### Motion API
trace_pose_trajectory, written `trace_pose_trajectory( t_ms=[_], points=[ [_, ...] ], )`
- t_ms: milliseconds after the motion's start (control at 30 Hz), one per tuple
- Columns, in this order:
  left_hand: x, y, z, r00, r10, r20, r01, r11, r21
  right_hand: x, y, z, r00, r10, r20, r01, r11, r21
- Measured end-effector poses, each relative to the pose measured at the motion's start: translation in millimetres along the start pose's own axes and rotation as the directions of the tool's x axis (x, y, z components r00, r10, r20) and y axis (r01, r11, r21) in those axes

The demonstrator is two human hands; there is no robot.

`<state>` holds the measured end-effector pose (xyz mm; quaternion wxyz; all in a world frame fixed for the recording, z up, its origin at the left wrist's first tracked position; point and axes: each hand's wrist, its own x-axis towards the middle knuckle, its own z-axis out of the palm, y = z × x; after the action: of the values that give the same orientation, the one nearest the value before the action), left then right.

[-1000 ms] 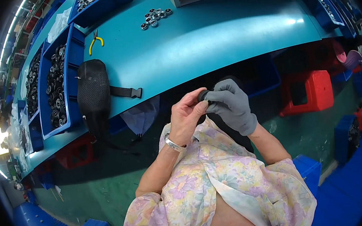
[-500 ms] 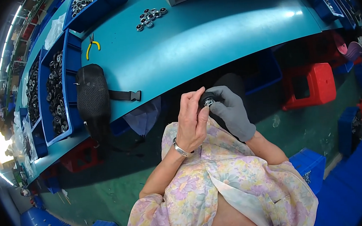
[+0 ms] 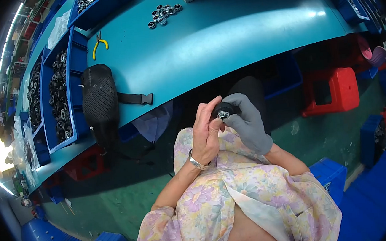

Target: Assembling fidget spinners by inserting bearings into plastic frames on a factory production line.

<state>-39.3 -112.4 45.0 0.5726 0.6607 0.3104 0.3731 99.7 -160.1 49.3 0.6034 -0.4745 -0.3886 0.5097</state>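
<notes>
Between my two hands, above my lap, is a small black round part with a silvery metal piece (image 3: 223, 112), like a little wheel. My bare left hand (image 3: 206, 131) grips it from the left, thumb and fingers closed on its edge. A grey glove covers my right hand (image 3: 249, 122), whose fingers and thumb pinch the same part from the right. My fingertips hide some of its rim. On the table ahead lies a loose group of similar chrome and black round parts (image 3: 163, 14).
The teal table (image 3: 241, 38) spans the front. To the left are a black mesh bag (image 3: 99, 94), yellow-handled pliers (image 3: 99, 46) and a blue bin (image 3: 72, 71) of black wheel-like parts. A red stool (image 3: 342, 90) stands at right; a blue crate (image 3: 333, 172) sits behind it.
The part has turned slightly between my fingers, so more of its black ridged rim and metal end shows. Both hands stay close together on it; the view has shifted a little.
</notes>
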Motion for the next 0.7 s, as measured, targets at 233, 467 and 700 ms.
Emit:
trace_pose_trajectory(
  t_ms=[233,467,700],
  points=[
    [-3.7,-1.5,1.7,0.999,0.05,0.003,-0.049,0.978,0.203,-0.5,1.7,-2.9,1.0,-0.018,0.018,0.019,0.999,-0.047],
    [-17.7,-1.6,14.4,0.967,0.225,-0.122,-0.172,0.924,0.343,-14.2,10.5,8.1,0.962,-0.273,-0.004,0.254,0.902,-0.349],
    [6.4,-49.6,29.5,0.943,0.034,-0.33,0.065,0.956,0.285,19.8,59.6,8.5,0.95,-0.198,-0.242,0.11,0.937,-0.333]
  ],
)
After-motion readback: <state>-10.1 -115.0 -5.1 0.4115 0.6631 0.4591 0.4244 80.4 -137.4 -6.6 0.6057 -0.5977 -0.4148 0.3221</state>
